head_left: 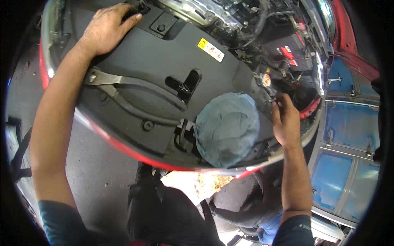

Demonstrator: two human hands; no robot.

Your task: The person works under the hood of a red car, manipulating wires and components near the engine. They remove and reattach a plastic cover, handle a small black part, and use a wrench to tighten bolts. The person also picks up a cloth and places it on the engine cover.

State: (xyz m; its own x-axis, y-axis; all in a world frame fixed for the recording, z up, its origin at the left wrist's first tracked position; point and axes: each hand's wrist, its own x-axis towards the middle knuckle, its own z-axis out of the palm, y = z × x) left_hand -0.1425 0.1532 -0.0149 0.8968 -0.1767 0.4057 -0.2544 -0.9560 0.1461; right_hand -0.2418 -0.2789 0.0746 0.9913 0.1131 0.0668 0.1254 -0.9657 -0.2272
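Observation:
My left hand (107, 29) lies on the far left of a black plastic cover (152, 57) at the front of a car's engine bay. Its thumb is apart from the fingers, whose tips reach a dark fitting at the cover's edge. At the cover's right edge, my right hand (286, 122) pinches a small metallic piece (270, 101) between thumb and finger, too small to name. Just left of that hand is a round, crumpled blue-grey cloth (228, 130). Large pliers (139, 85) with dark handles lie spread across the cover, jaws toward my left forearm.
Beyond the right hand sit a radiator cap (266, 80) and a black battery (287, 53). Red bodywork (135, 153) curves along the near edge. A person in dark clothes (246, 217) is low down near my legs. Blue metal panels (333, 176) stand at right.

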